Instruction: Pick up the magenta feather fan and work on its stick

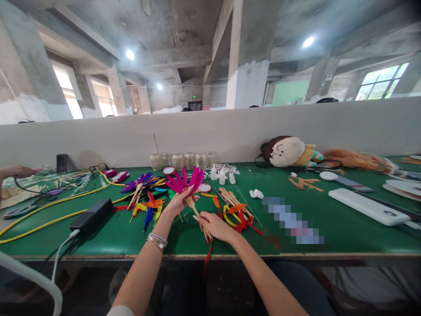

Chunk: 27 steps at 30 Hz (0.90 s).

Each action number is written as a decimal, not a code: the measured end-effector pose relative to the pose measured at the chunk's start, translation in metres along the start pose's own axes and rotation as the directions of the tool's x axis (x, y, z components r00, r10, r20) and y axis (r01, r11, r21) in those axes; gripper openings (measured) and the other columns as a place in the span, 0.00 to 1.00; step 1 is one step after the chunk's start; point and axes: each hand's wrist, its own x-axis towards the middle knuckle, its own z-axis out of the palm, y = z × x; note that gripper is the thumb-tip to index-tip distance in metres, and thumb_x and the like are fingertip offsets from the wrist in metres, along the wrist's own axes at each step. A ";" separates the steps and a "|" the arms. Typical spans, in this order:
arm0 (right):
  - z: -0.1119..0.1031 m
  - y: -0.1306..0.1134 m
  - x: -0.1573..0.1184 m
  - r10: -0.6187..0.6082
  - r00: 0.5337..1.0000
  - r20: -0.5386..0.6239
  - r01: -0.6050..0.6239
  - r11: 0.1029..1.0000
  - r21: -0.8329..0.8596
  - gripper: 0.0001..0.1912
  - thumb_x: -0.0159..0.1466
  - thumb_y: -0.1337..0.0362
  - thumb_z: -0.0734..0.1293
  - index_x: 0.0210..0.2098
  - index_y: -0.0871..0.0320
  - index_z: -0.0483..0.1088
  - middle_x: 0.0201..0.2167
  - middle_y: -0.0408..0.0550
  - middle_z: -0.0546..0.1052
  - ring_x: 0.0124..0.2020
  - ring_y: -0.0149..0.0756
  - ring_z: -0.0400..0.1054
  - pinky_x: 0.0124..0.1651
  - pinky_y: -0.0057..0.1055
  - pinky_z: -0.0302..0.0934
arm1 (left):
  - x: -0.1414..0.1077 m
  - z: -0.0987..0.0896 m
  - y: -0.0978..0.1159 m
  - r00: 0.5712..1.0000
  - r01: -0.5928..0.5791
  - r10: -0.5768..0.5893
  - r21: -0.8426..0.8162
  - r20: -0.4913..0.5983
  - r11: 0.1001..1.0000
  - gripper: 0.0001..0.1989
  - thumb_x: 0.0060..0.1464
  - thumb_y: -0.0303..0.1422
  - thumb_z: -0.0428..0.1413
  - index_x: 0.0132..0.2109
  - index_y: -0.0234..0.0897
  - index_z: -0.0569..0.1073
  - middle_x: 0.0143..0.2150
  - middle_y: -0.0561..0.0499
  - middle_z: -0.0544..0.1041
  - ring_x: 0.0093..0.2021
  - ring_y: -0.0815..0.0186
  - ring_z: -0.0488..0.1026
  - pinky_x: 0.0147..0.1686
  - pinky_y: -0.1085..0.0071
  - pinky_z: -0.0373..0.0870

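Note:
A magenta feather fan (187, 179) with a wooden handle is held up over the green table. My left hand (179, 202) is closed round the base of its feathers. Lower down, my right hand (212, 226) is wrapped round the handle, and a red tassel (208, 256) hangs below it. Purple, blue and multicoloured feathers (153, 206) lie to the left of my hands. Wooden sticks (232, 198) and red, orange and yellow feathers (243, 223) lie to the right. The palms and some fingers are hidden.
Glass jars (177, 161) and small white bottles (222, 176) stand at the back. A black adapter (92, 215) and yellow cable lie left. Right are a doll (286, 151) and a white device (368, 206). Another person's hand (18, 171) shows far left.

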 end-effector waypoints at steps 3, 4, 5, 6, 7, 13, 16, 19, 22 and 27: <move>0.000 -0.001 0.000 0.018 1.000 0.013 -0.018 1.000 0.016 0.17 0.61 0.50 0.55 0.23 0.55 0.55 0.15 0.36 0.63 0.18 0.27 0.62 0.23 0.24 0.55 | 0.001 0.002 0.000 1.000 0.005 -0.005 -0.008 -0.014 1.000 0.14 0.52 0.35 0.53 0.45 0.33 0.71 0.36 0.46 0.78 0.28 0.66 0.75 0.31 0.70 0.71; 0.000 -0.002 -0.001 0.026 0.999 0.020 -0.026 0.999 0.026 0.18 0.61 0.50 0.54 0.23 0.55 0.55 0.14 0.36 0.62 0.17 0.28 0.62 0.23 0.25 0.55 | 0.001 0.002 0.000 1.000 0.008 -0.008 -0.013 -0.024 1.000 0.15 0.53 0.36 0.52 0.47 0.33 0.70 0.37 0.45 0.78 0.29 0.66 0.75 0.32 0.70 0.71; 0.000 -0.002 -0.001 0.032 0.999 0.026 -0.033 0.999 0.035 0.18 0.61 0.49 0.54 0.23 0.55 0.54 0.13 0.36 0.62 0.17 0.28 0.62 0.22 0.25 0.55 | 0.002 0.002 0.000 0.999 0.009 -0.010 -0.020 -0.034 1.000 0.16 0.54 0.37 0.52 0.48 0.33 0.70 0.37 0.45 0.78 0.29 0.66 0.75 0.33 0.70 0.71; 0.000 -0.003 -0.001 0.037 0.999 0.030 -0.039 0.998 0.044 0.18 0.61 0.49 0.54 0.23 0.55 0.54 0.13 0.35 0.62 0.16 0.28 0.62 0.22 0.25 0.55 | 0.002 0.002 0.000 0.999 0.007 -0.008 -0.033 -0.040 0.999 0.17 0.54 0.37 0.51 0.49 0.34 0.69 0.37 0.45 0.78 0.30 0.65 0.76 0.34 0.70 0.70; 0.000 -0.003 -0.001 0.040 0.999 0.032 -0.042 0.998 0.053 0.18 0.61 0.49 0.54 0.23 0.55 0.54 0.13 0.35 0.62 0.16 0.27 0.62 0.21 0.24 0.55 | 0.003 0.002 0.000 0.999 0.000 -0.002 -0.052 -0.039 0.999 0.17 0.55 0.36 0.51 0.50 0.35 0.68 0.37 0.46 0.78 0.31 0.65 0.76 0.36 0.69 0.70; 0.002 0.003 0.000 0.018 1.000 0.019 -0.020 0.998 0.066 0.18 0.60 0.49 0.55 0.23 0.55 0.54 0.14 0.36 0.62 0.15 0.26 0.61 0.20 0.24 0.55 | 0.005 -0.002 0.002 0.999 -0.038 0.033 -0.133 -0.041 0.990 0.16 0.55 0.33 0.50 0.50 0.36 0.68 0.40 0.47 0.77 0.37 0.65 0.75 0.42 0.69 0.69; 0.002 0.005 0.000 0.012 1.000 0.017 -0.013 0.998 0.062 0.17 0.61 0.49 0.54 0.23 0.55 0.54 0.14 0.35 0.63 0.15 0.26 0.61 0.20 0.24 0.55 | 0.005 -0.003 0.001 0.995 -0.085 0.077 -0.123 -0.071 0.989 0.14 0.52 0.30 0.53 0.47 0.34 0.71 0.38 0.47 0.78 0.37 0.65 0.75 0.43 0.69 0.69; 0.002 0.005 0.000 0.020 1.000 0.024 -0.021 0.998 0.051 0.17 0.61 0.50 0.54 0.24 0.55 0.54 0.13 0.35 0.62 0.15 0.27 0.62 0.21 0.24 0.55 | 0.004 0.000 0.001 0.984 -0.159 0.149 -0.091 -0.102 0.983 0.12 0.47 0.25 0.57 0.41 0.32 0.74 0.36 0.47 0.79 0.34 0.65 0.76 0.39 0.71 0.70; 0.002 0.005 0.000 0.020 1.000 0.016 -0.021 0.999 0.043 0.17 0.61 0.50 0.54 0.23 0.55 0.54 0.13 0.36 0.62 0.16 0.28 0.63 0.21 0.24 0.54 | 0.004 0.003 0.002 0.967 -0.209 0.196 -0.070 -0.160 0.975 0.11 0.45 0.22 0.57 0.39 0.31 0.75 0.33 0.48 0.79 0.32 0.66 0.76 0.36 0.73 0.71; 0.002 0.003 0.000 0.028 0.999 0.022 -0.029 0.998 0.056 0.17 0.61 0.50 0.54 0.24 0.55 0.54 0.13 0.36 0.63 0.15 0.27 0.62 0.20 0.24 0.54 | 0.004 0.006 0.004 0.962 -0.197 0.177 -0.079 -0.209 0.977 0.14 0.49 0.24 0.55 0.45 0.31 0.73 0.31 0.48 0.79 0.30 0.66 0.76 0.32 0.73 0.72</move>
